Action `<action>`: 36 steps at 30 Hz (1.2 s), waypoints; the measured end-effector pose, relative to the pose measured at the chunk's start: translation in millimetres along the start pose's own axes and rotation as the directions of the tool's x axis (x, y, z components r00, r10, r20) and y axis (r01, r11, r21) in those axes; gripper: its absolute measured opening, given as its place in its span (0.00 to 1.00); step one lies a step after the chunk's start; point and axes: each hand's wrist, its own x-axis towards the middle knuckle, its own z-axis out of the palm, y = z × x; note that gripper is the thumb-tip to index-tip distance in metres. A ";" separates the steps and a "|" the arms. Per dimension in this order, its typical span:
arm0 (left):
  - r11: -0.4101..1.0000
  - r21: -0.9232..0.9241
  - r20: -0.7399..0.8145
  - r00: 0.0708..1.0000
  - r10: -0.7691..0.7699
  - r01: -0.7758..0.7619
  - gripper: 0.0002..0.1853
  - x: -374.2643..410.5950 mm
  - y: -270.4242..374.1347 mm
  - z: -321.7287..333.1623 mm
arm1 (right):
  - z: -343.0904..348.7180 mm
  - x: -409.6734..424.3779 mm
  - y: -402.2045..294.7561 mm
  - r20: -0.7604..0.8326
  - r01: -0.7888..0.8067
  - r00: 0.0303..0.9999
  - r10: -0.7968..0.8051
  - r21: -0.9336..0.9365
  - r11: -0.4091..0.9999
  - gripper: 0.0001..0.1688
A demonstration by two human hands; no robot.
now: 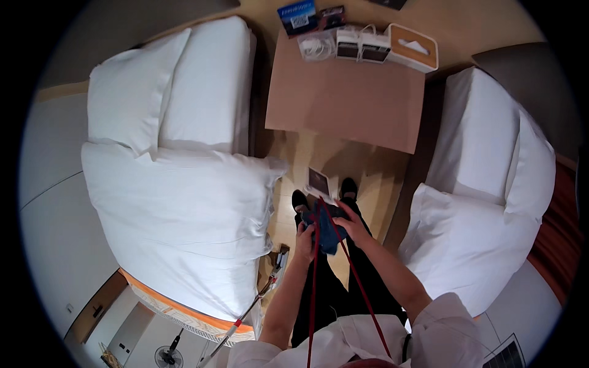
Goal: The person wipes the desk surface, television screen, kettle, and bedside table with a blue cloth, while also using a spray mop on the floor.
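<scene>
Both hands hold a crumpled dark blue cloth (329, 237) in front of my legs. My left hand (304, 241) grips the cloth's left side with thumb and fingers. On the other side, my right hand (353, 225) has the cloth's upper right part, with fingers reaching up toward a badge (318, 182). This badge, a white-edged card with a dark face, hangs from a red lanyard (314, 267) just above the cloth. Whether the right fingers touch the badge I cannot tell.
White-covered beds (184, 207) (464, 234) stand left and right. Ahead is a brown table (345, 96) bearing a tissue box (414, 46), a bagged white cable (317, 46), tied boxes (362, 45) and a blue leaflet (298, 17). A long-handled mop (248, 313) leans at lower left.
</scene>
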 end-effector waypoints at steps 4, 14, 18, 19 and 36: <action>0.979 0.197 0.229 0.969 -0.097 0.051 0.31 -37.2 -7.6 48.7 | -37.6 -26.4 -51.8 0.291 -0.332 0.937 0.192 0.576 0.747 0.32; 0.831 0.505 0.224 0.965 0.133 -0.232 0.25 -36.3 159.0 93.4 | -58.9 75.3 -200.9 0.319 0.532 0.811 -0.491 -0.050 0.845 0.26; 0.908 0.414 0.106 0.994 0.025 -0.067 0.19 6.9 160.9 27.0 | -11.2 173.0 -296.5 0.375 0.542 0.833 -0.406 -0.415 0.731 0.41; 0.808 0.576 0.127 0.990 0.064 -0.126 0.18 9.7 155.3 18.4 | -1.6 201.0 -298.1 0.253 0.447 0.893 -0.373 -0.597 0.666 0.42; 0.746 0.621 0.168 0.970 0.174 -0.241 0.54 31.4 260.8 104.0 | -53.2 53.3 -189.5 -0.010 0.027 0.999 -0.032 -0.321 0.947 0.45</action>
